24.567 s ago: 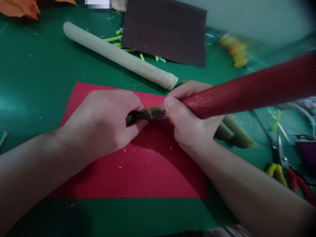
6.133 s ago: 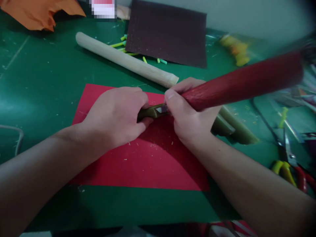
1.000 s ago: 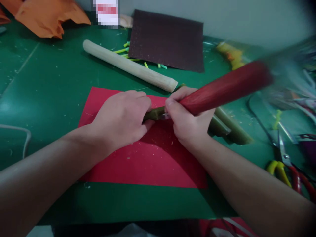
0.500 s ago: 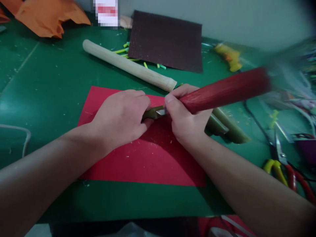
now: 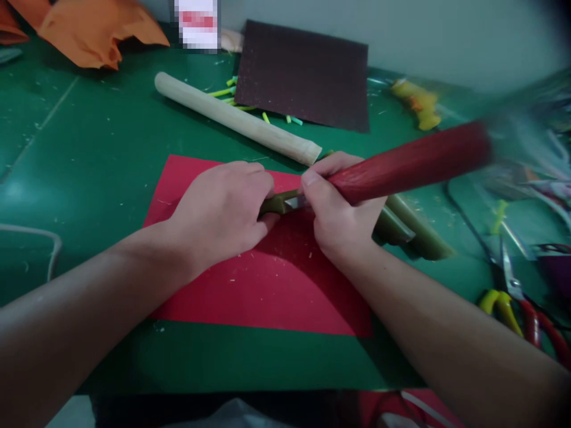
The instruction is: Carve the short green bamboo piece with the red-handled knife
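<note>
My left hand (image 5: 223, 211) is closed round a green stalk (image 5: 277, 204) that looks like bamboo, leaving a short length bare between thumb and forefinger. Against that bare part lies the small metal blade (image 5: 294, 203) of a knife. Its thick red handle (image 5: 414, 160) slants up to the right out of my right hand (image 5: 341, 214), which grips it low with the thumb close to the blade. Beneath both hands is a red sheet (image 5: 267, 303) sprinkled with tiny shavings. The far end of the stalk is hidden in my left fist.
A pale wooden stick (image 5: 236, 119) lies behind my hands, near a dark brown sheet (image 5: 303, 77). Green tube pieces (image 5: 414, 232) rest by my right wrist. Scissors (image 5: 513, 291) are farther right. A yellow-handled tool (image 5: 419, 104) and crumpled orange paper (image 5: 98, 30) are at the back.
Compared with one second ago, more of the blade's flat shows at the stalk. Both hands keep their grips. Since the oldest frame, the view has shifted and the pale stick appears farther right.
</note>
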{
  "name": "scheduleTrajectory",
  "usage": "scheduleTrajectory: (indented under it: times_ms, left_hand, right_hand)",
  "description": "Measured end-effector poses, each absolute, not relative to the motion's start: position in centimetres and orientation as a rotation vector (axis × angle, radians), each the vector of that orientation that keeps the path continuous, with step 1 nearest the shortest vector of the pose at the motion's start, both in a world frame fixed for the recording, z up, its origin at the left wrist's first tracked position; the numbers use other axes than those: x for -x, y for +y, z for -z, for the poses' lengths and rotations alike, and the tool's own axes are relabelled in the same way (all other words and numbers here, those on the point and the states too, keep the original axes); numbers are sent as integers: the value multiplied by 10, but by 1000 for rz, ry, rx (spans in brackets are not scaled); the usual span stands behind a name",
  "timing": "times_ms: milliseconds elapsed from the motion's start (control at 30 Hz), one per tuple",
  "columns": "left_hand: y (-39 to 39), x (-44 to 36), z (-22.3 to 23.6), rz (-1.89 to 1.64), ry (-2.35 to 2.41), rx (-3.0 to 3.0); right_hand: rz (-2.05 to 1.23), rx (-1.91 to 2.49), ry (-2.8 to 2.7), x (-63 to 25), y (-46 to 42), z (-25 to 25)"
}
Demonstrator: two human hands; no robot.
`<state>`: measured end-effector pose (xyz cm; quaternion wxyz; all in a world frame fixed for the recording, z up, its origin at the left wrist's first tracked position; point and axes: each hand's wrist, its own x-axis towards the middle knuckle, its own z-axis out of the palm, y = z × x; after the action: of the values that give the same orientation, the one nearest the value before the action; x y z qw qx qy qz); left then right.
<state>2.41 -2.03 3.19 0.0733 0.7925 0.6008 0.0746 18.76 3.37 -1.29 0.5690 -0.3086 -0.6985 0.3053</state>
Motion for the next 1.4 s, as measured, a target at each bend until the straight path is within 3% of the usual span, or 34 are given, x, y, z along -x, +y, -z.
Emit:
scheduleTrajectory:
  times_ms: [600, 1400]
  left_hand:
    - [-16, -18, -30, -346, 1752, -2321]
    - [-15, -18, -32, -246, 1693, -2378]
  right_hand:
    - [-729, 721, -1578, -184, 35, 10]
    - [-767, 684, -1691, -189, 36, 12]
